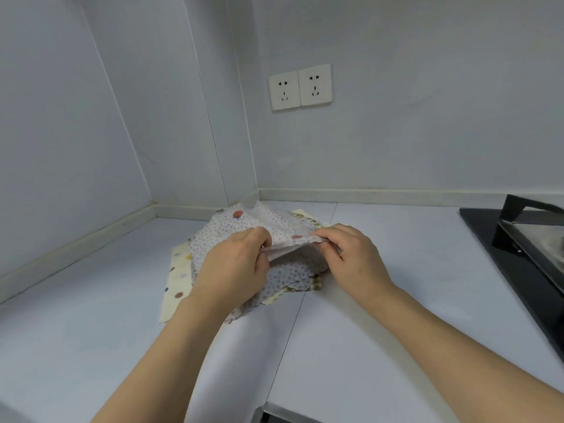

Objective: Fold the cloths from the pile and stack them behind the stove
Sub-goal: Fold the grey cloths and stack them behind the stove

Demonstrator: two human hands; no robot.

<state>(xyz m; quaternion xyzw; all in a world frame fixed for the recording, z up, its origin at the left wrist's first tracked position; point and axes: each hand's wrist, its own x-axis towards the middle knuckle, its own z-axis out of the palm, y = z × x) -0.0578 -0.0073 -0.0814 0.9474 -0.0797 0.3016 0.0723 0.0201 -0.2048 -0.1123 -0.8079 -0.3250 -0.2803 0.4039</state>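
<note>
While both of your hands are pinching the near edge of the top cloth (268,222), the fold is only half made, so most of the risk lies in what the fabric does as you carry that edge over. Your left hand (235,264) grips the white, small-dotted cloth at its lifted hem with fingers curled around it, and your right hand (351,254) pinches the same hem just beside it; neither is free to steady anything. That cloth sits on top of the pile (180,279), which lies on the table (351,346) near the corner of the walls, with a cream spotted cloth poking out at the left and a checked one at the right. Because your hands are close together, the outer corners hang unsupported and may droop or fold crooked; spreading your grip would likely help. Thin fabric like this also tends to cling, so lifting could drag the layer beneath along and scatter the pile. The stove (518,239) stands well apart at the right edge, and the strip of table behind it looks narrow, so a loosely folded cloth carried there might open or slump against the wall. Whether the burner is warm cannot be told.
</note>
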